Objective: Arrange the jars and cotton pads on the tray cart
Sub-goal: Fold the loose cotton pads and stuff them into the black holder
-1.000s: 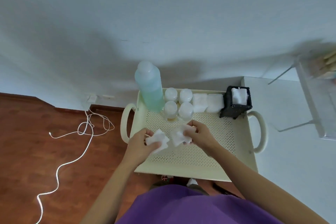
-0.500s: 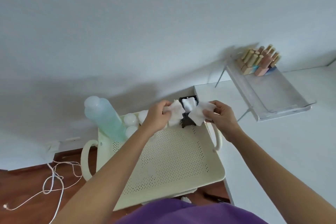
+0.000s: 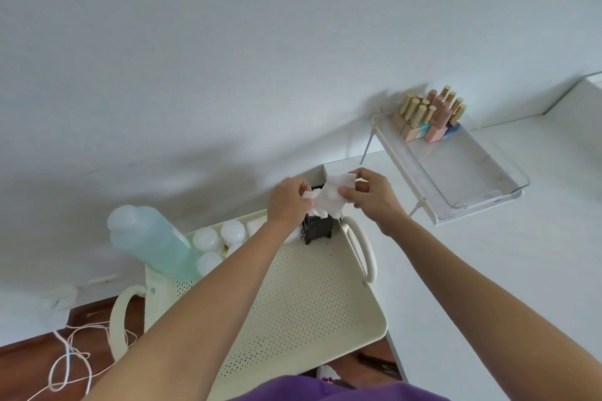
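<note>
Both hands pinch cotton pads (image 3: 329, 197) — left grip (image 3: 288, 202), right grip (image 3: 371, 195) — black holder (image 3: 317, 229) sits directly beneath.

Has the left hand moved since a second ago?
Yes. The left hand went from the tray's near middle to the black holder at the far right corner, cotton pads still gripped.

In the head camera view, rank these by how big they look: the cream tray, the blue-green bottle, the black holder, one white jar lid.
1. cream tray
2. blue-green bottle
3. black holder, partly hidden by the left hand
4. white jar lid

Apparent size only; nearness varies.
</note>
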